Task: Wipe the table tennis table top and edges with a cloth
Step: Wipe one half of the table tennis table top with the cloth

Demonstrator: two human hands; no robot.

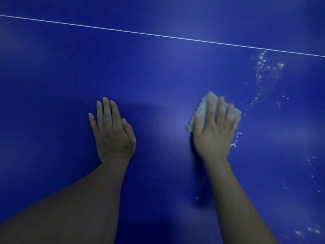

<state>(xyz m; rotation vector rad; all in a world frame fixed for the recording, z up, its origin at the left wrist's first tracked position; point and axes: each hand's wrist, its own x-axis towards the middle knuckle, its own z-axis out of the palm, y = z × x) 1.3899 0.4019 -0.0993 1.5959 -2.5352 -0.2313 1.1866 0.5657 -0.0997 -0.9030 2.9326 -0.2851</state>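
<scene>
Two bare forearms reach in from the bottom edge over the smooth deep-blue table tennis desk. The left hand lies palm down, flat on the bare blue surface, its fingers straight and close together, holding nothing. Well apart to its right, the right hand presses palm down on a small pale grey, bumpy-textured cloth. Its fingers are straight and slightly apart on top of the fabric, which shows beyond the fingertips and along the thumb side. The cloth lies flat on the desk. Just right of it, scattered white wet specks trail across the surface from near to far. Beyond both hands a thin white painted line crosses the desk, slanting down to the right.
</scene>
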